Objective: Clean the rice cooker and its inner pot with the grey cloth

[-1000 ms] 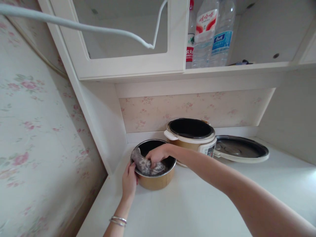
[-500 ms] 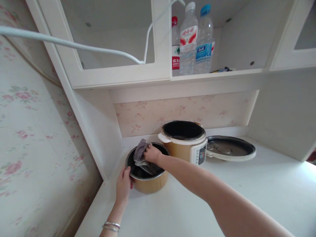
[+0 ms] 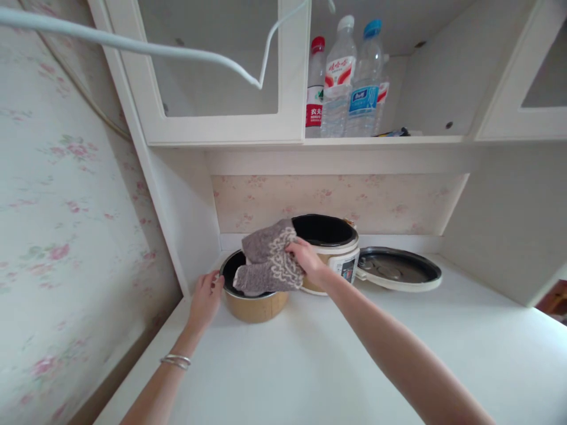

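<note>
A gold inner pot (image 3: pixel 252 306) with a dark inside stands on the white counter (image 3: pixel 336 360) near the left corner. My left hand (image 3: pixel 204 298) rests against its left rim, fingers curled on the edge. My right hand (image 3: pixel 305 260) is closed on a grey cloth (image 3: pixel 268 260) with a pale lace pattern, held just above the pot's rim. Behind them stands the cream and gold rice cooker body (image 3: pixel 332 245), open and dark inside.
The cooker's lid (image 3: pixel 398 268) lies flat on the counter to the right. Several water bottles (image 3: pixel 349 82) stand on the shelf above. A glass cabinet door (image 3: pixel 212 71) and a white cord (image 3: pixel 146 50) hang overhead. Floral wallpaper (image 3: pixel 57 195) covers the left wall.
My right hand has lifted the grey cloth out of the inner pot and up above its rim. My left hand has stayed at the pot's left edge.
</note>
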A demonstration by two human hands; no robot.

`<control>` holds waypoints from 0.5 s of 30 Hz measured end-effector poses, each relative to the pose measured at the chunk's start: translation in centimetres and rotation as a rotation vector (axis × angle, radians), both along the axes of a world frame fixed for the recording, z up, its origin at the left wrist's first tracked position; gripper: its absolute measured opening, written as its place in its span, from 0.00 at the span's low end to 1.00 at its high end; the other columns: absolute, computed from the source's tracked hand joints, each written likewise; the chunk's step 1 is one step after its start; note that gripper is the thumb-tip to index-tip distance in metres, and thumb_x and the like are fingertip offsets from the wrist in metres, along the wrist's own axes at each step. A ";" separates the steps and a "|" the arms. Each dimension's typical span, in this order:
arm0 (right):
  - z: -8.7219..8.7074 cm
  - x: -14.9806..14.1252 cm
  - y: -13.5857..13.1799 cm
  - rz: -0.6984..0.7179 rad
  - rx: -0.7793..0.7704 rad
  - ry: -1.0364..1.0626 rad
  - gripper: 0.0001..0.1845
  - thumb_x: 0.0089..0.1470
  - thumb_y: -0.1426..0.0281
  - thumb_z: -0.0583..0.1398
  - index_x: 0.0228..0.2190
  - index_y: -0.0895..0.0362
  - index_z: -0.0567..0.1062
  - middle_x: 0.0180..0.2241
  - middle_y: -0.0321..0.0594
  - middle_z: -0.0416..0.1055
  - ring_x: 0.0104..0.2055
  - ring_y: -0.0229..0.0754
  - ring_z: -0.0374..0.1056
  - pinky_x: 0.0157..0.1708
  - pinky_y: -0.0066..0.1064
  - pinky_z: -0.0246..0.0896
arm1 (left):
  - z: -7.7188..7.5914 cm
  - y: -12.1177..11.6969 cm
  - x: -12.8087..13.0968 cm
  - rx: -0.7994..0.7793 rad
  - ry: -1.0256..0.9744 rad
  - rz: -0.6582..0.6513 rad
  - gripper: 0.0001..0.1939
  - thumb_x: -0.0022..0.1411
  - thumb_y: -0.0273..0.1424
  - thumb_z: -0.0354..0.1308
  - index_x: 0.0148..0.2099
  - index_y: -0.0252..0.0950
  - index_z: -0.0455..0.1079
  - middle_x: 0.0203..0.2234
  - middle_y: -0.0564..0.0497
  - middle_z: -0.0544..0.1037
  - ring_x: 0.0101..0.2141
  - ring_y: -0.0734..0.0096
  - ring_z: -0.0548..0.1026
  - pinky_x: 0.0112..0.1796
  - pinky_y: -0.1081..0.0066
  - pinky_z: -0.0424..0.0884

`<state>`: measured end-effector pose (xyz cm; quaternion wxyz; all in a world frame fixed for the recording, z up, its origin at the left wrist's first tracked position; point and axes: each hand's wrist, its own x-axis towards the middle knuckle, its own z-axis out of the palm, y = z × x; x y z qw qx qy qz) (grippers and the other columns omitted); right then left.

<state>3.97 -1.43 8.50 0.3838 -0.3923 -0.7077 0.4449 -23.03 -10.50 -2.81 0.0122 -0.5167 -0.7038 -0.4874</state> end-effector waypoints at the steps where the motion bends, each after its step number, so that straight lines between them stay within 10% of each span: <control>1: 0.4 1.9 -0.9 -0.054 -0.028 0.182 0.15 0.47 0.66 0.52 0.38 0.55 0.69 0.28 0.33 0.72 0.28 0.38 0.68 0.26 0.27 0.62 | 0.3 -0.2 -0.3 -0.008 0.057 -0.003 0.25 0.63 0.46 0.45 0.54 0.37 0.66 0.45 0.44 0.70 0.39 0.63 0.73 0.45 0.60 0.69; 7: -0.2 12.3 -6.5 -0.416 -0.149 0.808 0.18 0.41 0.63 0.64 0.36 0.52 0.70 0.29 0.30 0.74 0.27 0.38 0.69 0.29 0.29 0.65 | 2.6 -2.0 -1.7 -0.167 0.457 -0.336 0.21 0.65 0.44 0.44 0.51 0.43 0.70 0.53 0.50 0.69 0.55 0.63 0.63 0.58 0.58 0.56; 15: -8.6 13.6 -8.2 -0.464 -0.087 0.415 0.23 0.45 0.57 0.63 0.42 0.52 0.71 0.41 0.42 0.72 0.44 0.48 0.69 0.44 0.38 0.64 | 2.8 -2.3 -1.6 -0.186 0.642 -0.359 0.22 0.66 0.45 0.41 0.49 0.42 0.71 0.50 0.49 0.73 0.54 0.62 0.66 0.55 0.60 0.60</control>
